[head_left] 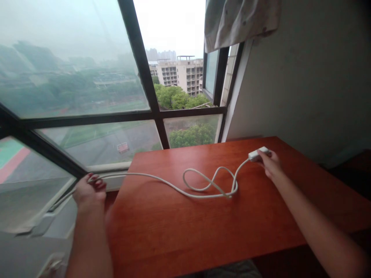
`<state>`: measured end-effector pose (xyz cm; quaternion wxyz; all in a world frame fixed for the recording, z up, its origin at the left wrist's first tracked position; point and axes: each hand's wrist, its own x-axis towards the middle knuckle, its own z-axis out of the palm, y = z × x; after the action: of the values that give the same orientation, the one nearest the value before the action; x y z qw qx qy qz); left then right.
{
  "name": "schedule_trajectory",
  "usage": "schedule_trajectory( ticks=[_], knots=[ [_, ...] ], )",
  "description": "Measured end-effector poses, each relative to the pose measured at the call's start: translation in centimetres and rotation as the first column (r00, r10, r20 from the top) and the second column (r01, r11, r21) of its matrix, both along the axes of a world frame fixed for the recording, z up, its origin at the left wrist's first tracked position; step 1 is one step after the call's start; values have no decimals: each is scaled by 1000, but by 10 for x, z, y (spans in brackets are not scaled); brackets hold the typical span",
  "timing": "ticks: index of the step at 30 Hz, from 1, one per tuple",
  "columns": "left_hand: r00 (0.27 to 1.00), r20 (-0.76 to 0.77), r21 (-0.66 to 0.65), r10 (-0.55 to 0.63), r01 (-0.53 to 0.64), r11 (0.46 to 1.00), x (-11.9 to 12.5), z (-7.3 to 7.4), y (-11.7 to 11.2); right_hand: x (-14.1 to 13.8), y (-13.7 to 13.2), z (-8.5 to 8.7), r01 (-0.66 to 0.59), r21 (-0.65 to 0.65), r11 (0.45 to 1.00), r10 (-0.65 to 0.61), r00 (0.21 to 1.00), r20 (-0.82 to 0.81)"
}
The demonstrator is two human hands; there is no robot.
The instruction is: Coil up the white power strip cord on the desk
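A white cable (174,186) runs across the reddish-brown table (174,231), with loose loops lying near the middle. My left hand (89,190) is closed around the cable beyond the table's left edge, and the cable carries on past it to the lower left. At the table's far right part, my right hand (269,162) pinches a small white block (259,153), which looks like a power strip or socket. The cable enters the left end of that block. Its other end cannot be made out.
Behind and left of the table stands a dark-framed window (153,112), with one part open. A curtain (240,23) hangs at the upper right, beside a plain wall (304,77). A white ledge or panel (62,216) is at the lower left.
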<state>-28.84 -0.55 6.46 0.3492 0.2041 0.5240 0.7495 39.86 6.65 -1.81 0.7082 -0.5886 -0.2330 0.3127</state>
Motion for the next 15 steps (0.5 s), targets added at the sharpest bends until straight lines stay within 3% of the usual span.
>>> schedule_trajectory(
  ticks=[3,6,10,12,15],
  knots=[
    [992,126,50,9,-15,999,46,10,18,-26,2,-1,-90,35,995,87,993,76],
    [978,148,118,-145,129,985,90,17,33,-47,5,0,-174,34,984,168,976,136],
    [898,191,179,-396,365,914,137,9,50,-75,8,-5,-303,-46,952,306,931,200],
    [839,255,202,-480,439,875,154,2,57,-86,9,-7,-303,-124,945,327,886,329],
    [811,350,240,-468,405,882,168,-9,62,-93,9,-4,-180,-251,951,296,762,576]
  ],
)
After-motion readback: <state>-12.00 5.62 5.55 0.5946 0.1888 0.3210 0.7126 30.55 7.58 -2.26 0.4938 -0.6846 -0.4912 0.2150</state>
